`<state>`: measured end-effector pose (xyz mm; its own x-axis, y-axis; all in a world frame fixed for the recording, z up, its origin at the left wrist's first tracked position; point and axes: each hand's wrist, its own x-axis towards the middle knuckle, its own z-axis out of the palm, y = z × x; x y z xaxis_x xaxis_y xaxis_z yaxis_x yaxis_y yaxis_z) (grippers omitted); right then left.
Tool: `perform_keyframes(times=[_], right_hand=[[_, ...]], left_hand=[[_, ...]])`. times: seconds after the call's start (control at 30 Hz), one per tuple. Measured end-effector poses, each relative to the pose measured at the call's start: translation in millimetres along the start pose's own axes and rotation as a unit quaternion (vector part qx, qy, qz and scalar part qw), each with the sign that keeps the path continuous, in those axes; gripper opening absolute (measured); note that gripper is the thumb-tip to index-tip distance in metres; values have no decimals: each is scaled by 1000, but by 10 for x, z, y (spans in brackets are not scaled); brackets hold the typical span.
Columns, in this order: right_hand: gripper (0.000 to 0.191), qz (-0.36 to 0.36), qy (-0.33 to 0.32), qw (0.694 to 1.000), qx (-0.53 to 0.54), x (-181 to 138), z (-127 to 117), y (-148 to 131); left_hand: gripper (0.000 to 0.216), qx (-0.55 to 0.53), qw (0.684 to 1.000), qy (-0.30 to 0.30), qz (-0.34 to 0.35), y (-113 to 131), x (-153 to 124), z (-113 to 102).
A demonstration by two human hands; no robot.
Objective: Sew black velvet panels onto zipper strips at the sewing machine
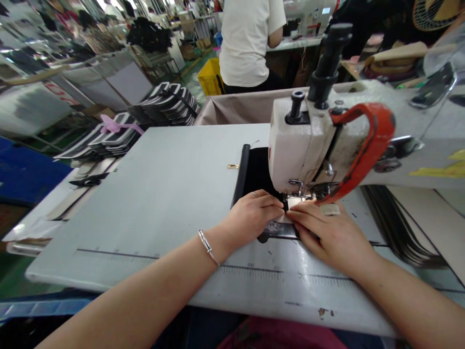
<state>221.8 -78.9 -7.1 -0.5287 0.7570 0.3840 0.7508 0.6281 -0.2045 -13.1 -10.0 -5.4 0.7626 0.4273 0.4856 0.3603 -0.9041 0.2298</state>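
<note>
A black fabric piece [257, 167] with a raised dark edge lies under the head of a white sewing machine [290, 150]. A gold zipper pull [233, 166] sticks out from its left side onto the table. My left hand [254, 213], a bracelet at its wrist, is closed on the piece just left of the needle area, fingers together. My right hand [330, 232] pinches the near edge, close by the presser foot. A small pale strip [285, 219] shows between the fingertips. Both thumbs are mostly hidden, as is the needle tip.
The white table [174, 179] has a printed ruler along its front. A red lever [378, 140] curves down beside my right hand. Stacked dark curved pieces [403, 232] lie at right, bundled black-and-white pieces [167, 104] at back left. A person in a white shirt [250, 43] stands behind.
</note>
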Motion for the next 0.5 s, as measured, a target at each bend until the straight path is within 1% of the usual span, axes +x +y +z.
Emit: perform_keyframes(times=[0.27,0.5], right_hand=[[25,14,7,1000,1,25,17,-6],[27,11,1,1000,9,20,36,29]], left_hand=[[16,25,1000,-9,5,-3,8,19],[16,24,999,-18,-23,-36,32,53]])
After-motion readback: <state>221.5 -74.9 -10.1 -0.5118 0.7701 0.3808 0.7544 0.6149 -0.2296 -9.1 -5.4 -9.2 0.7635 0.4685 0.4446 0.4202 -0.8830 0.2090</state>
